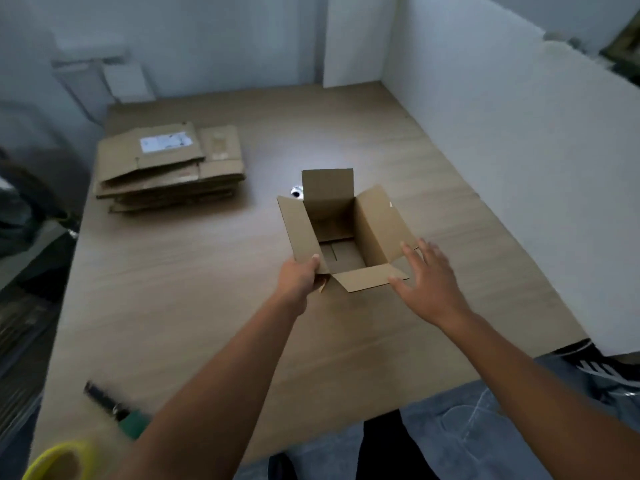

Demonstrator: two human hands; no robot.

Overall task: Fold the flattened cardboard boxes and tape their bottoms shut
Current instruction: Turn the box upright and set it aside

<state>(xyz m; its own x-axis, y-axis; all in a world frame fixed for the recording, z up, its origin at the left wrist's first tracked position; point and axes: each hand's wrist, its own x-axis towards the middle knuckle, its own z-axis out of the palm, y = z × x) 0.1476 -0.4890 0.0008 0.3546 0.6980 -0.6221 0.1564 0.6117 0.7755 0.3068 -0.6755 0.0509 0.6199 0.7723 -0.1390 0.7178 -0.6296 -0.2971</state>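
box (pixel 337 233) upright on table (pixel 207 306), top flaps splayed | left hand (pixel 300 277) pinches near-left corner | right hand (pixel 427 275) fingers spread, beside near flap | advice: steady both sides, avoid creasing flap

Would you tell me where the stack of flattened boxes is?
The stack of flattened boxes lies on the table's far left, left of the open box.

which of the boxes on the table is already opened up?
The upright box at the table's centre, flaps spread open, left hand gripping its near-left flap. The other boxes lie flattened in the stack at the far left.
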